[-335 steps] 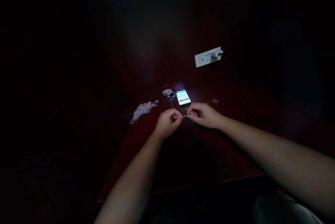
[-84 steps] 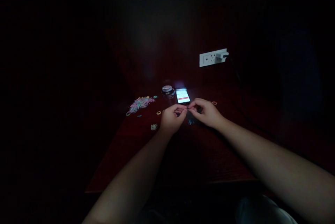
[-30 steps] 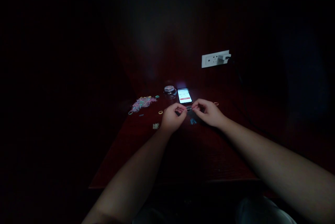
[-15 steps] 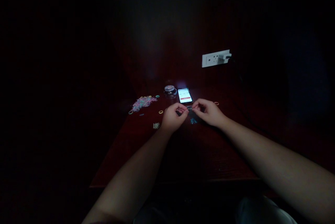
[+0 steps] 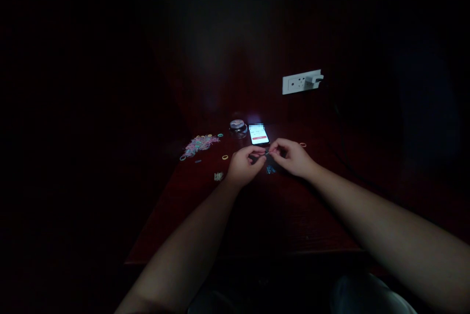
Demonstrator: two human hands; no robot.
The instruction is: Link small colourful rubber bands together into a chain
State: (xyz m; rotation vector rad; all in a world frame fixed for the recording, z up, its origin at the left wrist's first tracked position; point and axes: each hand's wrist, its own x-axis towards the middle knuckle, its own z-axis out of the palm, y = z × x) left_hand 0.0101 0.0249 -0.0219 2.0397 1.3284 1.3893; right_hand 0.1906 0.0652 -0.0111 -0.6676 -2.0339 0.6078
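My left hand [image 5: 245,165] and my right hand [image 5: 293,157] meet over the dark red table [image 5: 271,216], fingertips almost touching. Both pinch a small thin band [image 5: 267,153], pale where it shows between them. Just below the fingers lies a little pile of blue bands [image 5: 270,169]. Left of my left wrist is a small bunch of pale yellowish bands [image 5: 218,176]. A single yellow band [image 5: 225,157] rests nearby, and a large heap of mixed coloured bands [image 5: 201,145] spreads at the table's left.
A lit phone [image 5: 259,134] lies just beyond my hands, beside a clear round jar [image 5: 238,129] with a lid. An orange band [image 5: 303,145] sits right of my right hand. On the wall is a white socket [image 5: 301,82] with a plug in it.
My left fingers have closed in slightly towards my right fingertips, and less of the band shows between them. The view has shifted very slightly.
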